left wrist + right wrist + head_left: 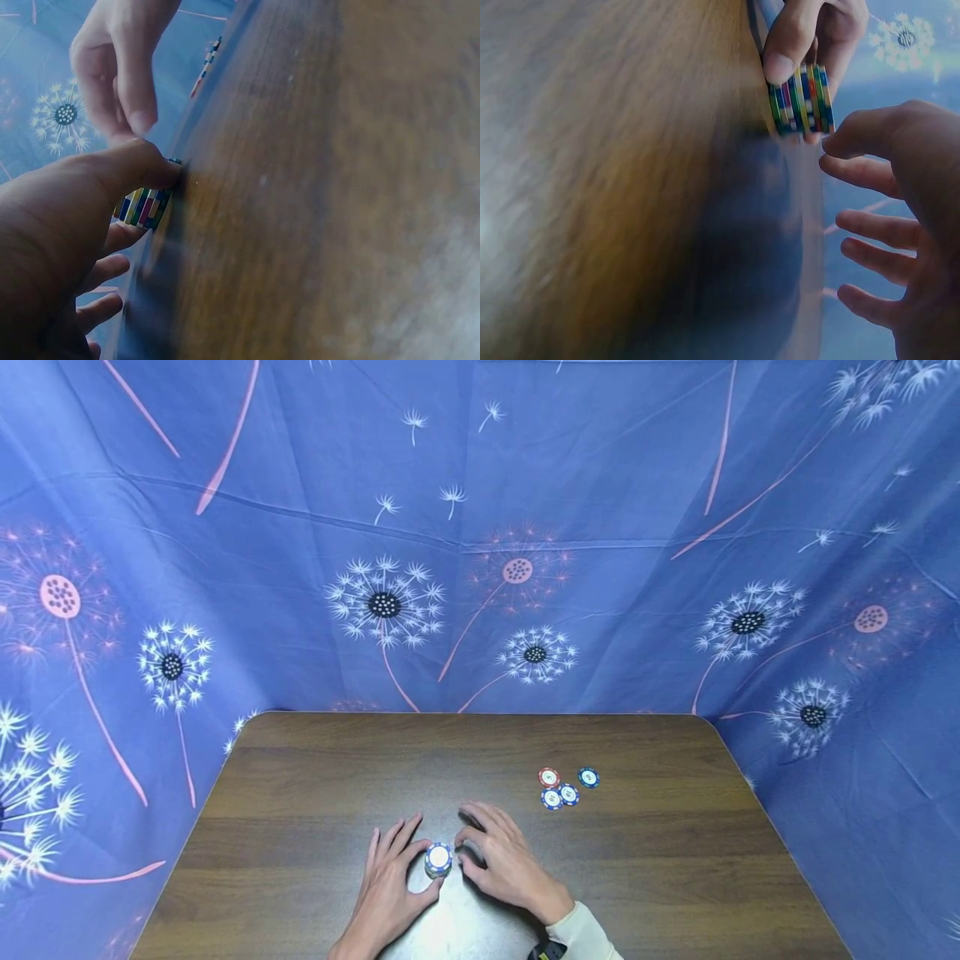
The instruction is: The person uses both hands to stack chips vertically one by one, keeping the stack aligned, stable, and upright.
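Pinching an upright stack of chips [438,858], blue and white on top, a person's left hand [386,889] has its thumb and forefinger curled to the sides and its other fingers extended at the near part of a wood-grain desk [300,777]. The right hand [510,864], loosely spread and holding nothing, is just beside the stack. Farther back to the right lie a red chip [549,777] and three blue chips [552,798], before a dandelion-print cloth [630,460].
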{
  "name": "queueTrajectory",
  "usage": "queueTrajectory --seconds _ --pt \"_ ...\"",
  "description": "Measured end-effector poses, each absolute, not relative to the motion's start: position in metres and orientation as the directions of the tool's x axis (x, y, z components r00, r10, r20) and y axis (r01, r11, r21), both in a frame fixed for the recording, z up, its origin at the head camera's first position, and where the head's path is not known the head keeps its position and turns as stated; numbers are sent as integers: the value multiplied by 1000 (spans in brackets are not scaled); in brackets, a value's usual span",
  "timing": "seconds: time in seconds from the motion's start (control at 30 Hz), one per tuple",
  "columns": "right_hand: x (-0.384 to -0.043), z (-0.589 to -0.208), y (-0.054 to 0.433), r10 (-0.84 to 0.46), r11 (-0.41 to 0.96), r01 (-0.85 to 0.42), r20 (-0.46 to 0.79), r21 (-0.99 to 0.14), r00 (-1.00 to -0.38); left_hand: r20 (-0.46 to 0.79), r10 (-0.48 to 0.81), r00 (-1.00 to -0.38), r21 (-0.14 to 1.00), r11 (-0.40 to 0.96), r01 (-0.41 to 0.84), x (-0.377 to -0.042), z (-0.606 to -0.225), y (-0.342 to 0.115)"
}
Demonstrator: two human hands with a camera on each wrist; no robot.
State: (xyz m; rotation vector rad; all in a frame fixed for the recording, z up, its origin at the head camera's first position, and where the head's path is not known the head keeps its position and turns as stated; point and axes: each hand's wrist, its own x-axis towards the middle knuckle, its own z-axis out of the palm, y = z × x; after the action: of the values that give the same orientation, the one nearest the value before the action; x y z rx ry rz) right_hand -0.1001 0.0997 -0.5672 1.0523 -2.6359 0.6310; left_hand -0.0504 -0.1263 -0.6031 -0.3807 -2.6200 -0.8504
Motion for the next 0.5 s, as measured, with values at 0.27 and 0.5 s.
queueTrajectory --seconds 0.27,0.5 --pt "-99 -580 147 -461 709 -621 447 -333 -767 418 130 -899 528 771 356 -50 -605 -126" --pt "-109 -583 211 -303 818 -484 484 -310 -821 410 121 -904 537 769 347 -51 -606 -125"
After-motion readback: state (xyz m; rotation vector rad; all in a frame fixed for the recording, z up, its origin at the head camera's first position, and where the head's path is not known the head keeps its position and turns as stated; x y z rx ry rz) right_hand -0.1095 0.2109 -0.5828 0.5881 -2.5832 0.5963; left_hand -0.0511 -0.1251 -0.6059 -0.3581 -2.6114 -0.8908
